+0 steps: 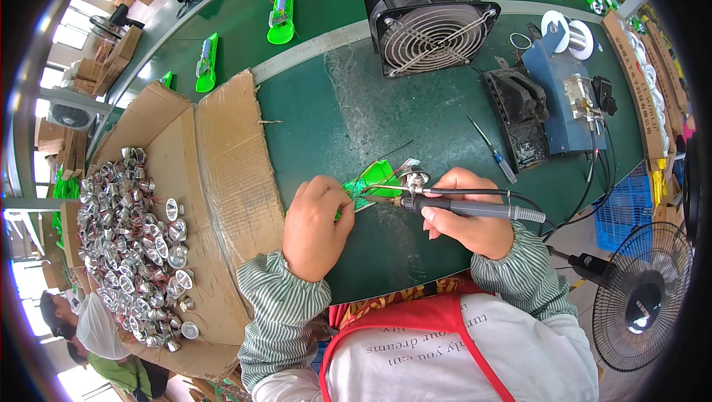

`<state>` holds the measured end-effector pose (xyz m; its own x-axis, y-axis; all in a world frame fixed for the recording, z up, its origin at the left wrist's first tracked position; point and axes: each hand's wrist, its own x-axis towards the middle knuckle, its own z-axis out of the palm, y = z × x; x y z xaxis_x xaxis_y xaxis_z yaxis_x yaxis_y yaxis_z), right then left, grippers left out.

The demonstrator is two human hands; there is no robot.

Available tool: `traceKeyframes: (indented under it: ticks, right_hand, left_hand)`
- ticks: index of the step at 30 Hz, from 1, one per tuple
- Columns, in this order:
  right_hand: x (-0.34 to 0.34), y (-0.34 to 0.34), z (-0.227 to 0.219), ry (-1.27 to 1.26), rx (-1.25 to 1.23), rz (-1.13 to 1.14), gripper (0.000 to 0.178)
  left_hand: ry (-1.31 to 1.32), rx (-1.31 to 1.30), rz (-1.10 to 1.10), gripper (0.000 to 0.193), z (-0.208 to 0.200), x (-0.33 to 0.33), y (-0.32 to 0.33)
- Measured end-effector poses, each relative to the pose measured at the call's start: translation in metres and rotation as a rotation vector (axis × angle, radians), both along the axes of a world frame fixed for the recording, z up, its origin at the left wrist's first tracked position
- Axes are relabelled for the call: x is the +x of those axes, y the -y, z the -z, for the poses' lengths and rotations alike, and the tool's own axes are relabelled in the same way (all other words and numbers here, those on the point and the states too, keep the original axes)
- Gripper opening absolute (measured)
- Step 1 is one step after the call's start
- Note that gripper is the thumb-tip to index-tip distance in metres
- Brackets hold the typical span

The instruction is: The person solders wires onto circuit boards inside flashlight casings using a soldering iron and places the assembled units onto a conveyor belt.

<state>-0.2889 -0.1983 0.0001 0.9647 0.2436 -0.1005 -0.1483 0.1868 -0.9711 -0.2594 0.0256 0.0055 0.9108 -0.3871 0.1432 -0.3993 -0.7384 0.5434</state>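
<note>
Green housing [377, 175] with its circuit board, low over the centre of the bench [311, 127], between the two hands. Left hand [317, 224]: fingers bent over the housing's left end; the fingertips are hidden, so whether this grip pinches it cannot be told. Right hand [471, 216]: grip closed around a soldering iron [475, 208], tip pointed at the board. A silvery reflector [412, 177] sits just above the iron, partly screening the housing's right end. Rightward: screwdriver [492, 148], black holder [519, 116], blue machine [558, 98]. Beyond: square black fan [434, 27]. Leftward: cardboard box [233, 165] containing heaped reflectors [133, 261].
</note>
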Motion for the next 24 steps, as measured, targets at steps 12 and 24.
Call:
traceKeyframes:
  ticks: [12, 24]
  right_hand:
    - [0.002, -0.004, 0.001, -0.008, -0.051, 0.007, 0.015]
    - [0.001, 0.006, -0.01, -0.011, -0.034, 0.029, 0.014]
  left_hand:
    - [-0.06, -0.018, 0.045, 0.006, -0.003, 0.005, -0.005]
    - [-0.042, -0.002, 0.055, 0.007, -0.003, 0.005, -0.004]
